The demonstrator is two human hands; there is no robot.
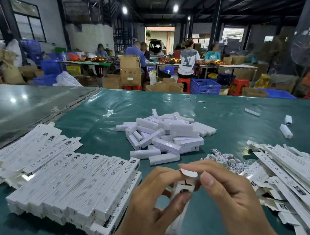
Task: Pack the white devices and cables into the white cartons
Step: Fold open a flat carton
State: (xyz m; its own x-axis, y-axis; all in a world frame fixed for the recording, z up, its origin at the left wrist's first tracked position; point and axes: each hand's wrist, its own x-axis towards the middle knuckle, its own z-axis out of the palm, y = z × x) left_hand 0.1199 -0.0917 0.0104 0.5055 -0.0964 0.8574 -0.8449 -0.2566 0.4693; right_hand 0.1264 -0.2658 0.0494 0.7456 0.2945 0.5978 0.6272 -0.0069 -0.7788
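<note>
I hold one long white carton (180, 192) upright between both hands near the table's front edge. My left hand (153, 199) grips its body, thumb on the front face. My right hand (226, 193) pinches the carton's top flap (189, 173) with its fingertips. A heap of white devices (165, 135) lies in the middle of the green table (97, 115). A tangle of white cables (224, 159) sits just beyond my right hand. Whether anything is inside the carton is hidden.
Stacked closed cartons (78, 185) lie at the front left, with flat cartons (26, 148) behind them. More flat cartons (287, 181) pile up at the right. Three stray devices (285, 131) lie at the far right. Other workers (188, 59) sit at benches beyond.
</note>
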